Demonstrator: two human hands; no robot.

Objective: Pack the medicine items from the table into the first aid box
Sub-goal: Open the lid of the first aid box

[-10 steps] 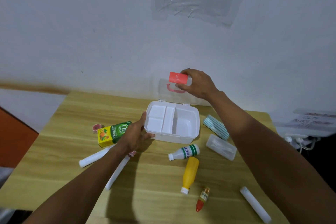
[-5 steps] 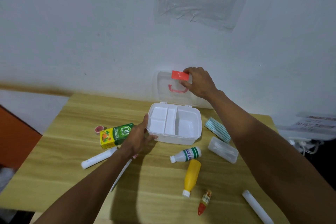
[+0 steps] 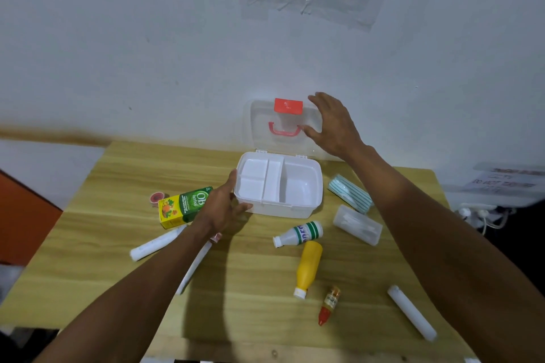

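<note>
The white first aid box [image 3: 303, 209] stands open on the wooden table [image 3: 88, 230], its divided compartments bare. Its clear lid [image 3: 259, 127], with a red latch and handle, leans upright against the wall. My right hand [image 3: 333, 127] hovers spread at the lid's right edge, holding nothing. My left hand [image 3: 221, 209] rests against the box's left front corner. Around the box lie a green-yellow carton [image 3: 184, 206], a white bottle [image 3: 299, 234], a yellow bottle [image 3: 308, 268], a small red-capped vial [image 3: 328, 305], a striped roll [image 3: 349, 193], a clear case [image 3: 356, 224] and white tubes [image 3: 156, 244].
A small red round tin [image 3: 156, 197] sits left of the carton. Another white tube [image 3: 411, 312] lies near the front right corner. A third tube [image 3: 194, 268] runs under my left forearm. The wall stands directly behind the box. Cables and a socket [image 3: 477, 212] hang past the right edge.
My right hand has let go of the red latch and opened, shifting right of it. The lid has swung back fully upright against the wall. My left hand stays at the box.
</note>
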